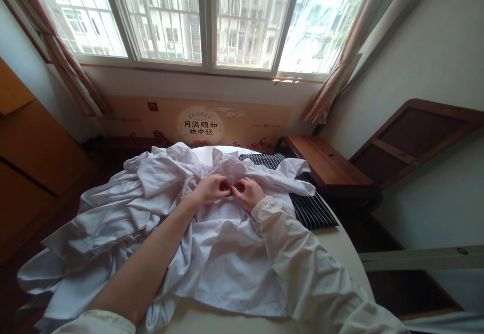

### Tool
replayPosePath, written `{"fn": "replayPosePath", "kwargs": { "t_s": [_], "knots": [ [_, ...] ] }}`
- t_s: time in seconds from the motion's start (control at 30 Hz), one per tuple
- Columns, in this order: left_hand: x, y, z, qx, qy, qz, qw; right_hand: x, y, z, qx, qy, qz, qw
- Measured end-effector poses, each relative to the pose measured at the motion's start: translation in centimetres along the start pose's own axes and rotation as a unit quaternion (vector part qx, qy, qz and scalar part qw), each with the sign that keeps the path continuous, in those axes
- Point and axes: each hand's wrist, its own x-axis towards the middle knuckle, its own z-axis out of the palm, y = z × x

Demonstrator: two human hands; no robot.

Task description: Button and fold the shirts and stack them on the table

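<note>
A white shirt (230, 258) lies loosely spread on a round pale table (351, 258), one sleeve reaching out to the right. My left hand (214, 187) and my right hand (247, 192) meet over its middle, fingertips pinched close together on the cloth. Whether a button or only fabric sits between them is too small to make out. To the left, a heap of crumpled white garments (132, 192) covers that side of the table and hangs past its edge. Partly under the shirt's right side is a folded black-and-white striped cloth (315, 210).
Beyond the table, a printed yellow board (242, 122) leans below the barred window (206, 21). A wooden side table (333, 160) stands at the right, near a wooden panel (412, 137) against the wall. An orange-brown cabinet (38, 147) is at the left.
</note>
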Motion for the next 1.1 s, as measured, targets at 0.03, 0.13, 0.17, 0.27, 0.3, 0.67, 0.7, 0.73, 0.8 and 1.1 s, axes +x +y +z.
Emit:
{"fn": "replayPosePath", "kwargs": {
  "t_s": [0.03, 0.13, 0.17, 0.27, 0.3, 0.67, 0.7, 0.73, 0.8, 1.1],
  "knots": [
    [0.1, 0.1, -0.1, 0.007, -0.01, -0.002, 1.0, 0.0, 0.1, 0.0, 0.002, -0.002, -0.002, 1.0],
    [0.1, 0.7, -0.3, 0.04, -0.021, -0.01, 0.999, 0.1, 0.2, -0.2, 0.013, 0.0, -0.005, 1.0],
    [0.1, 0.9, -0.3, 0.052, -0.019, -0.016, 0.998, 0.1, 0.1, -0.2, 0.02, 0.003, -0.006, 1.0],
    [-0.2, 1.5, -0.4, 0.069, -0.011, -0.04, 0.997, 0.1, -0.3, -0.4, 0.055, 0.013, -0.009, 0.998],
    [-0.4, 1.7, -0.5, 0.068, -0.008, -0.049, 0.996, 0.1, -0.5, -0.5, 0.069, 0.016, -0.008, 0.997],
    [-1.9, 1.2, 1.1, -0.057, 0.078, -0.055, 0.994, 0.0, -1.2, -0.9, 0.173, 0.052, 0.031, 0.983],
    [-1.9, 1.1, 1.3, -0.059, 0.077, -0.044, 0.994, 0.0, -1.2, -0.9, 0.176, 0.049, 0.038, 0.982],
    [-1.9, 1.0, 1.5, -0.059, 0.076, -0.034, 0.995, 0.1, -1.2, -1.0, 0.179, 0.045, 0.043, 0.982],
    [-1.9, 0.9, 1.7, -0.056, 0.073, -0.024, 0.995, 0.1, -1.2, -1.0, 0.182, 0.036, 0.046, 0.982],
    [-1.8, 1.5, 1.8, 0.005, 0.092, -0.021, 0.996, 0.0, -1.2, -1.1, 0.195, 0.024, 0.027, 0.98]
  ]
}}
